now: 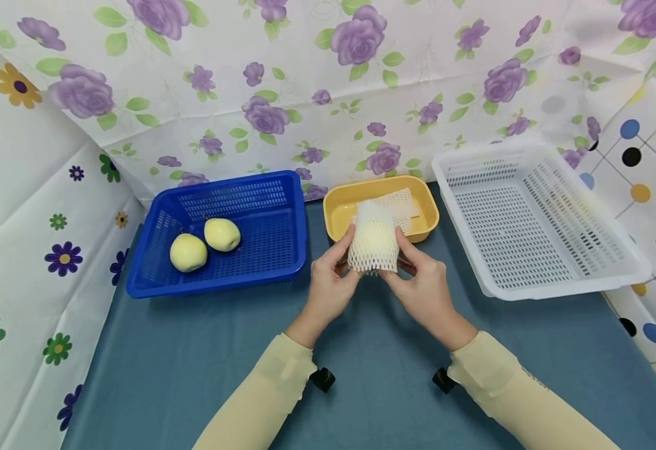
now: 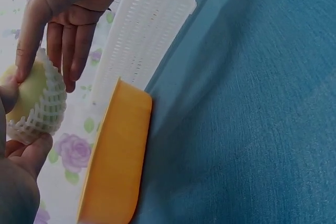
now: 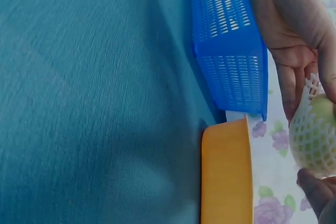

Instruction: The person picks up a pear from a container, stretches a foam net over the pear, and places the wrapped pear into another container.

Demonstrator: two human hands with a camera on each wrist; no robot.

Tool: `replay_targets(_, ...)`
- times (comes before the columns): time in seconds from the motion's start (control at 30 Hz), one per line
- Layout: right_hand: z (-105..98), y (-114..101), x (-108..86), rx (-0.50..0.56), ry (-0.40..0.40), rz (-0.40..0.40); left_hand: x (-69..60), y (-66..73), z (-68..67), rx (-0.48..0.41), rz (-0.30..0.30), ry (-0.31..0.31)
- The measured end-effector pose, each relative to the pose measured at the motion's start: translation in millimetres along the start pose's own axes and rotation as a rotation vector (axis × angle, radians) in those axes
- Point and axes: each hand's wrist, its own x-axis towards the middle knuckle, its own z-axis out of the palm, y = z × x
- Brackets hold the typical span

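You hold one pale yellow apple (image 1: pixel 376 237) between your two hands, raised above the table (image 1: pixel 361 400). A white foam net (image 1: pixel 370 261) is around part of this apple; in the left wrist view, another part of its skin stays bare. The fingers of your left hand (image 1: pixel 332 284) pinch the apple and net from one side, and the fingers of your right hand (image 1: pixel 423 289) pinch them from the other side.

Just behind, in the head view, is the yellow plastic tub (image 1: pixel 336 217); the apple and net hide a part of its near rim. Inside this tub there lie flat white foam nets (image 1: pixel 402 201), but how many, I cannot tell.

To the left of the tub is the blue slotted basket (image 1: pixel 266 242). Two more apples are in its left half, one (image 1: pixel 188 252) nearer to you and the other (image 1: pixel 222 234) just beside it. To the right of the tub stands the white slotted basket (image 1: pixel 513 234), its far side close to the flowered sheet (image 1: pixel 305 81).
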Motion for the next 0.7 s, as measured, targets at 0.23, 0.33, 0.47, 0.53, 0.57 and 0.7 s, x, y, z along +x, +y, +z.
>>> replay_targets(0.23, 1, -4, 0.3, 0.022, 0.033, -0.026, 0.7, 2.7, 0.9, 0.034, 0.031, 0.045)
replay_targets(0.33, 0, -13, 1.5, 0.047, 0.055, -0.032, 0.8, 4.3, 0.8, 0.046, 0.038, 0.062)
replay_targets(0.47, -5, -28, 3.4, 0.096, 0.09, -0.022, 0.3, 6.2, 0.9, 0.067, 0.034, 0.086)
replay_targets(0.53, -6, -34, 3.8, 0.116, 0.107, -0.004, -0.3, 7.2, 1.5, 0.077, 0.031, 0.1)
replay_targets(0.57, -6, -35, 3.8, 0.122, 0.112, 0.006, -0.3, 7.4, 1.9, 0.081, 0.03, 0.107)
replay_targets(0.7, -5, -36, 3.5, 0.149, 0.125, 0.033, -0.7, 2.9, 4.4, 0.103, 0.042, 0.142)
